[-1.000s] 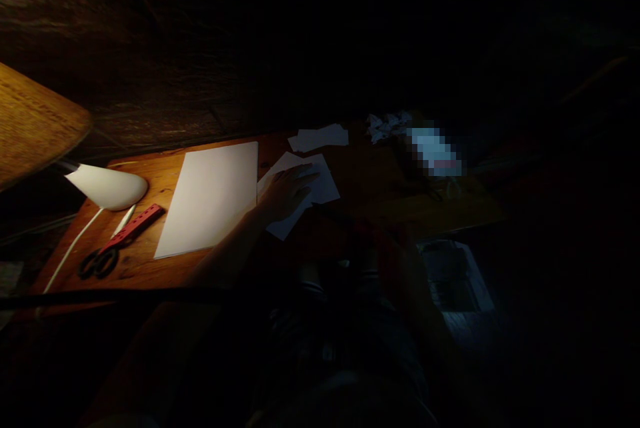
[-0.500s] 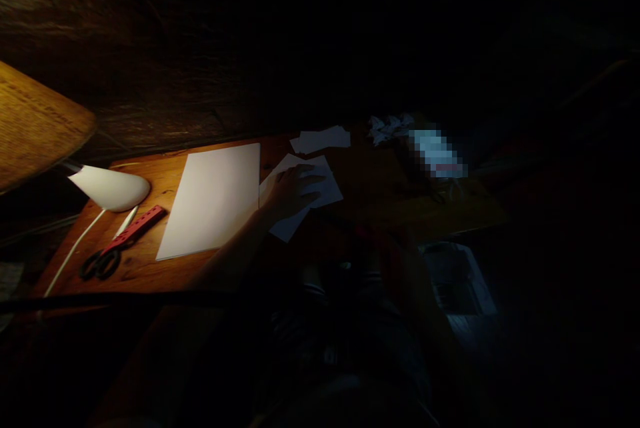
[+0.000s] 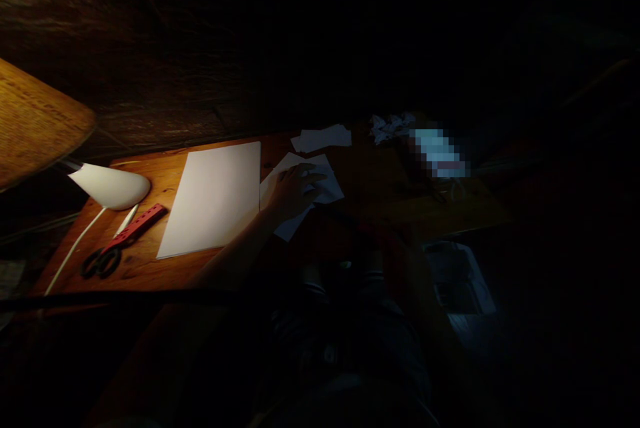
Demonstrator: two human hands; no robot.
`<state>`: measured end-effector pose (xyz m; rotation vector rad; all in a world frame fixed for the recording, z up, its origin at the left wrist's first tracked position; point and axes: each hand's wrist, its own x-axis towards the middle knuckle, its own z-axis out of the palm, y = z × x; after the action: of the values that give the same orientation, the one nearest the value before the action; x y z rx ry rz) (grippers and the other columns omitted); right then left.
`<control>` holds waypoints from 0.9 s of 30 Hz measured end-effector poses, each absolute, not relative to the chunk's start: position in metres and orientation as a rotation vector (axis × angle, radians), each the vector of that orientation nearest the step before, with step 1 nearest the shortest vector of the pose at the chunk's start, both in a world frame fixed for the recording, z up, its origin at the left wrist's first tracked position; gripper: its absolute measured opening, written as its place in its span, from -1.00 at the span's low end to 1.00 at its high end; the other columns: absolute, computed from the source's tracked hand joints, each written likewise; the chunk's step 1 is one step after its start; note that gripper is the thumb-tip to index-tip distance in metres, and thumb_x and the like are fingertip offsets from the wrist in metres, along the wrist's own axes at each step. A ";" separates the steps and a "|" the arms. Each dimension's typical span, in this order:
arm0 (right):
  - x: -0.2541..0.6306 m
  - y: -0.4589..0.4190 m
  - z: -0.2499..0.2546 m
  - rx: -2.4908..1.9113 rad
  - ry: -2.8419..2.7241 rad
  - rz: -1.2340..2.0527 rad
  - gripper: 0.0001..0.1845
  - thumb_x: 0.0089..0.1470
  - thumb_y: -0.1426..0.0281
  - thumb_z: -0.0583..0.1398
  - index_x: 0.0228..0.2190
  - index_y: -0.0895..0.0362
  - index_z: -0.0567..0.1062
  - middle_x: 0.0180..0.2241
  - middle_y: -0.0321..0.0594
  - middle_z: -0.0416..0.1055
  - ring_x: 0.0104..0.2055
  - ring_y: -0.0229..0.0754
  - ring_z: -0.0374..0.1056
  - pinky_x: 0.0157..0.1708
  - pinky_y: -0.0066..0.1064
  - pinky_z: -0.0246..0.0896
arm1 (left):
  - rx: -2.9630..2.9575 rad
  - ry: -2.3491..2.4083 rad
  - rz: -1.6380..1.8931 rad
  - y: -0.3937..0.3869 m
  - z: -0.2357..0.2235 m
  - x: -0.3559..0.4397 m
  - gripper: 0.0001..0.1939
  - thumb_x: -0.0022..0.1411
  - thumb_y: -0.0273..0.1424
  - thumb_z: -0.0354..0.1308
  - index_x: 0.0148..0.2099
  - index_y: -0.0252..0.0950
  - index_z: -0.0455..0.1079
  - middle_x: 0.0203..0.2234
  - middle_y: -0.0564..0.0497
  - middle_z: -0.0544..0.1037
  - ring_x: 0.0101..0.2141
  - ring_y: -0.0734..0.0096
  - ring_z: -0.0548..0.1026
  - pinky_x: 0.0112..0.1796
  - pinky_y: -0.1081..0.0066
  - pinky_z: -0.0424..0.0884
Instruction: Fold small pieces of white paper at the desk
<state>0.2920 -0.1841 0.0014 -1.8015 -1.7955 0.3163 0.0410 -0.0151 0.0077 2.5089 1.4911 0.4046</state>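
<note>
My left hand (image 3: 293, 188) rests on loose white paper pieces (image 3: 330, 181) in the middle of the table, its fingers spread. Just left of it lies a large stack of white paper (image 3: 215, 198), under my forearm at its lower corner. My right hand (image 3: 393, 245) is by the table's near edge, right of the pieces, in deep shadow. Its fingers are too dark to make out, and so is anything in them. Behind my left hand lie more paper cuttings (image 3: 323, 139).
A lamp with a white base (image 3: 113, 187) lights the wooden table (image 3: 145, 275) from the left. Near it lie black-handled scissors (image 3: 105, 261) and a red ruler-like strip (image 3: 143, 225). Crumpled paper (image 3: 393, 128) and a blurred-out bright object (image 3: 440, 153) are at the back right.
The fingers of my left hand have spread a little and shifted slightly on the paper pieces. My right hand stays in about the same place.
</note>
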 end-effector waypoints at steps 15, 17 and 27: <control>0.303 -0.182 -0.003 -1.872 -1.811 0.157 -0.56 0.43 0.28 0.01 0.13 0.05 0.57 -0.08 -0.01 0.42 -0.21 -0.05 0.41 -0.28 -0.24 0.34 | 2.489 1.492 0.451 -0.014 0.006 0.041 -0.64 0.48 -0.22 0.09 0.23 0.00 0.51 0.31 -0.04 0.41 0.27 -0.03 0.36 0.25 -0.12 0.26; 0.304 -0.182 -0.003 -1.867 -1.808 0.155 -0.56 0.43 0.28 0.01 0.12 0.07 0.58 -0.09 0.00 0.42 -0.19 -0.03 0.41 -0.28 -0.23 0.34 | 2.481 1.502 0.429 -0.015 0.007 0.042 -0.64 0.48 -0.24 0.09 0.23 -0.02 0.51 0.31 -0.05 0.40 0.27 -0.04 0.36 0.25 -0.12 0.26; 0.314 -0.182 0.000 -1.831 -1.812 0.153 -0.57 0.43 0.32 0.01 0.09 0.10 0.60 -0.05 0.04 0.43 -0.10 0.01 0.41 -0.23 -0.21 0.34 | 2.471 1.513 0.491 -0.011 0.006 0.044 -0.69 0.48 -0.23 0.09 0.16 0.03 0.56 0.26 -0.01 0.45 0.23 0.00 0.40 0.23 -0.09 0.28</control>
<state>0.3142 -0.1822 -0.0004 -1.8312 -1.8118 0.1531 0.0442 -0.0114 0.0056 2.4707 1.5133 0.4908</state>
